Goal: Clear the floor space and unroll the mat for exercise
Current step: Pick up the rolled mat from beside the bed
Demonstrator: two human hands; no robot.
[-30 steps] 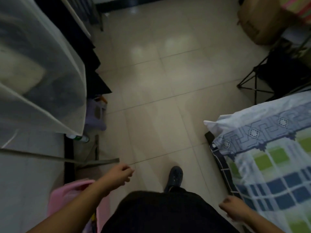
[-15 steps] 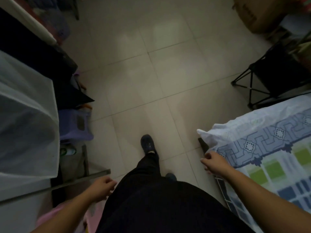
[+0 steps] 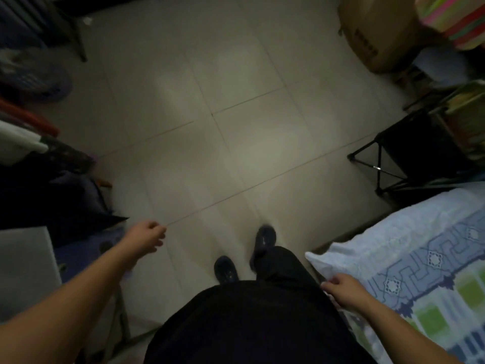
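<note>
Trailing right hand now off bedsheet corner

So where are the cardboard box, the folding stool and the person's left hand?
cardboard box [image 3: 372, 27]: head view, its brown side.
folding stool [image 3: 417, 151]: head view, its dark seat.
left hand [image 3: 147, 239]: head view, back of the hand.

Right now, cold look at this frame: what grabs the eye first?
The bare stretch of pale tiled floor filling the middle, hemmed in by clutter on both sides. Next, the patterned blue, white and green bedding at lower right, with the right hand at its near corner, and a cardboard box at top right. The left hand hangs loosely curled and empty at lower left; no mat is in view.
</note>
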